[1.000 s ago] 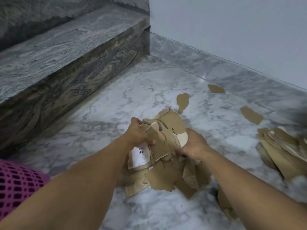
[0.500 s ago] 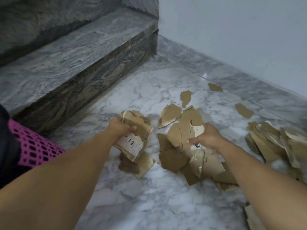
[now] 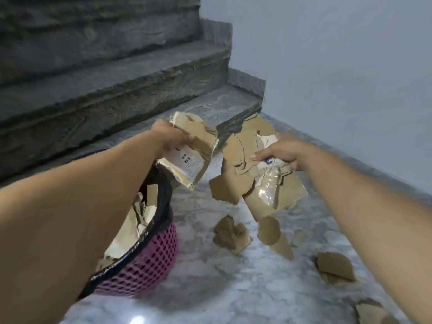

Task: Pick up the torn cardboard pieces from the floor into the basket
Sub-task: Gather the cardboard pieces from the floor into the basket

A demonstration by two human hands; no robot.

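Brown corrugated cardboard, torn into ragged pieces, is being held in both hands above a grey-veined marble floor (image 3: 210, 288). A folded wad of cardboard (image 3: 192, 146) is being gripped by the left hand (image 3: 169, 136), fingers curled round its upper edge; a white shipping label (image 3: 188, 163) with a small black barcode is being shown on its near face, the print too small to be read. A larger bundle of cardboard (image 3: 243, 164) is being pinched by the right hand (image 3: 279, 152), thumb pressed on top, with a strip of clear glossy tape (image 3: 268, 188) and a scrap of blue print that cannot be made out. 1 rounded piece (image 3: 268, 231) is being seen just below this bundle. Loose scraps (image 3: 231, 235) are lying on the floor nearby, and more (image 3: 335, 268) to the right. A pink plastic lattice basket (image 3: 145, 260), lined with a black bag (image 3: 163, 197), is standing at the left, under the left forearm, already holding cardboard (image 3: 138, 218). Dark grey stone stairs (image 3: 105, 90) are rising beyond.
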